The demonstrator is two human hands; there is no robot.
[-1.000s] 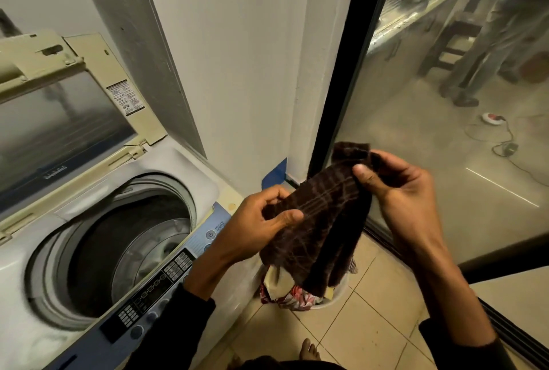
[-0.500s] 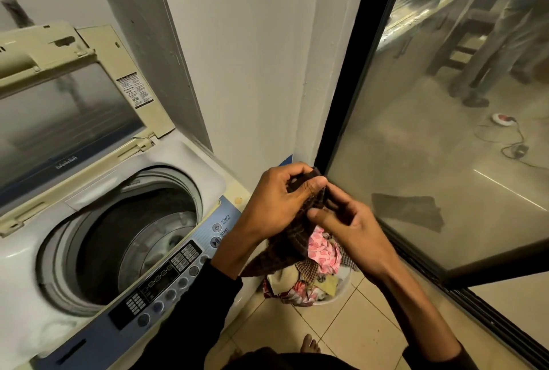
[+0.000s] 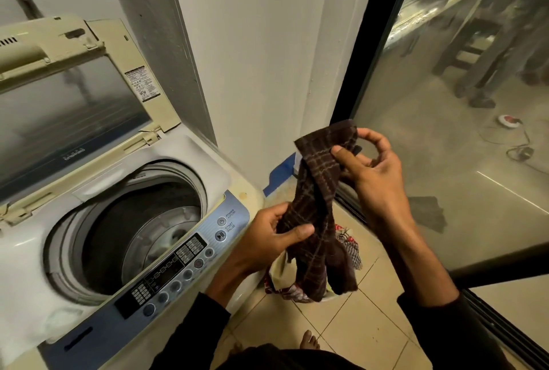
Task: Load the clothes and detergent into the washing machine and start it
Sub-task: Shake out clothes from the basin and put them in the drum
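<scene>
White machine body: washing machine (image 3: 190,162) fills the left of my view, top-loader, standing against the wall.
Lid: cream lid (image 3: 74,96) is up and leaning back on the far side, glass panel facing me.
Drum: drum (image 3: 142,236) is open to me; I can see dark inside and the metal wall, but I cannot tell whether any clothes are in there.
Control panel: blue-grey control panel (image 3: 178,259) runs along the near edge of the machine, round buttons in a row, power and start/pause at its right end.
Glass door: glass door (image 3: 445,162) on the right, black frame, a dim room behind it.
Floor: tiled floor (image 3: 341,325) near me, my bare foot (image 3: 309,340) at the bottom edge.
Cloth: dark brown checked cloth (image 3: 320,206) hangs right of the machine, outside the drum, stretched between my two hands, its tail dangling over the basket.
Basket: laundry basket (image 3: 277,273) sits on the floor just beside the machine's right side, mixed clothes in it, mostly hidden by the cloth.
Right hand: right hand (image 3: 371,167) is high, thumb and fingers pinching the cloth's top corner.
Left hand: left hand (image 3: 267,239) is lower, nearer the panel, fingers and thumb curled round the cloth's middle.
</scene>
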